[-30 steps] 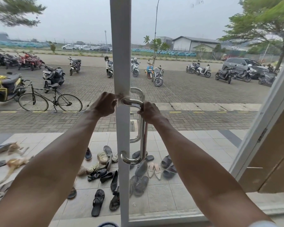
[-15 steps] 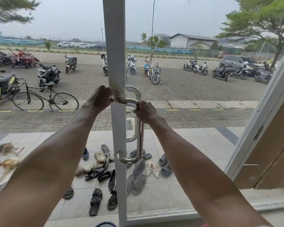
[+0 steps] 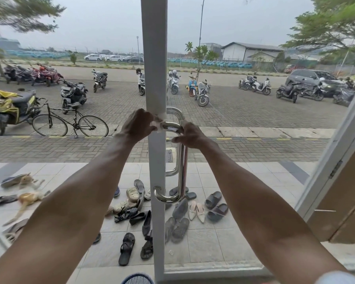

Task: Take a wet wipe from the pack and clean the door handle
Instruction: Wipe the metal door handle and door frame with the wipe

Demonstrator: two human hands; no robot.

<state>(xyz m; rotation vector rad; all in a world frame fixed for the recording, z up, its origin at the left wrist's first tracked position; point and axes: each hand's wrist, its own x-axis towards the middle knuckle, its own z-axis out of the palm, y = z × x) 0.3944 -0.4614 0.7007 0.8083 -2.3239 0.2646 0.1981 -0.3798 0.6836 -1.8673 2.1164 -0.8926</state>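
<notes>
A chrome D-shaped door handle (image 3: pixel 180 171) is fixed to the white door frame (image 3: pixel 154 58). My left hand (image 3: pixel 137 125) is closed on a white wet wipe (image 3: pixel 157 124), pressing it against the handle's upper bend where it meets the frame. On the right of that bend my right hand (image 3: pixel 190 135) grips the top of the handle's bar. The wipe pack is not in view.
The glass door shows several sandals and shoes (image 3: pixel 143 212) on the tiled porch outside, two cats (image 3: pixel 27 189) at the left, a bicycle (image 3: pixel 70 121) and parked scooters. A brown wall panel (image 3: pixel 346 197) and white side frame (image 3: pixel 332 160) stand at the right.
Both hands stay at the top of the handle. My left hand has shifted slightly on the bend with the wipe; the view has drifted a little.
</notes>
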